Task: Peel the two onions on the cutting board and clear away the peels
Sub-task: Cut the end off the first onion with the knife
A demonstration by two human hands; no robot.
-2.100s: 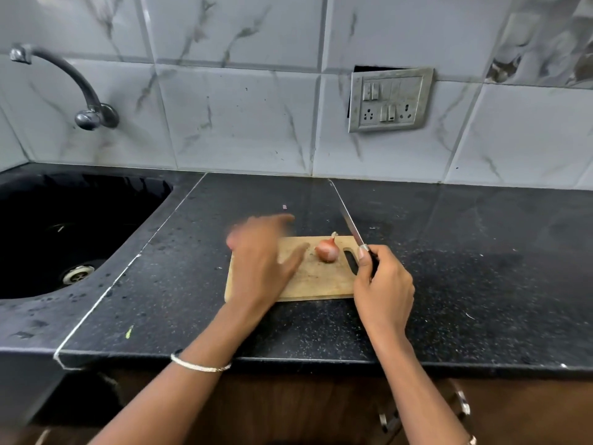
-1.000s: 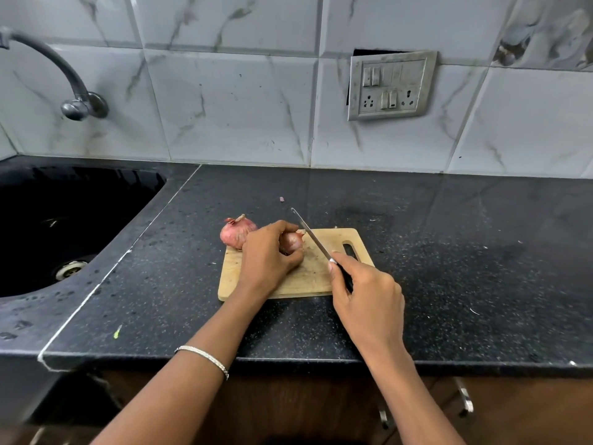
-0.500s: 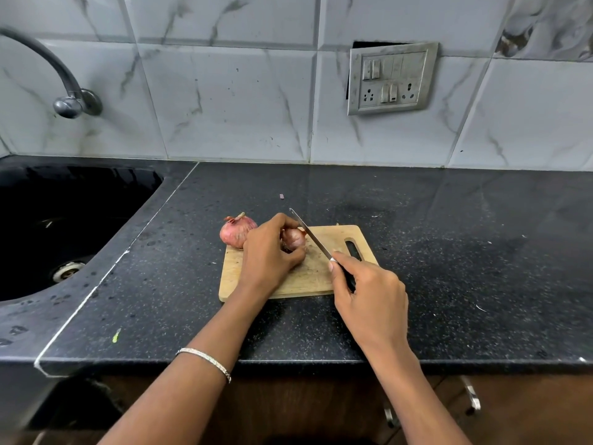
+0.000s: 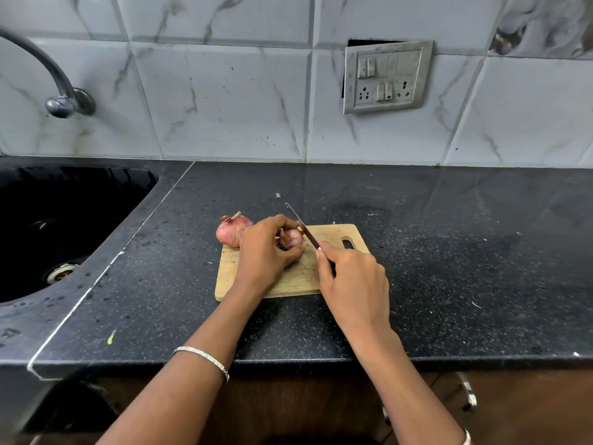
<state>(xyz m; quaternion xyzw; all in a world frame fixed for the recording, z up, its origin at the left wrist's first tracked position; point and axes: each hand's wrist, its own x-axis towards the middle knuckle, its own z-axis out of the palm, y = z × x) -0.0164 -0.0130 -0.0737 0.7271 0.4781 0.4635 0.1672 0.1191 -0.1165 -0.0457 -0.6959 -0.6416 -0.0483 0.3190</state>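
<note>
Currently, left hand [image 4: 266, 248]: fingers curled round the smaller onion [image 4: 292, 236], mid cutting board [image 4: 298, 282].
Right hand [image 4: 353, 277]: gripping the knife [image 4: 303, 228], blade right beside that onion.
Other onion [image 4: 232, 233]: unpeeled, at the board's far-left corner.
Risk: onion rolls, blade slips onto my fingertips.

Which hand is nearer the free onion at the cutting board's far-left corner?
Left. The left hand is just to the right of that onion, with its fingers around the second onion. The right hand is farther off to the right, gripping the knife.
</note>
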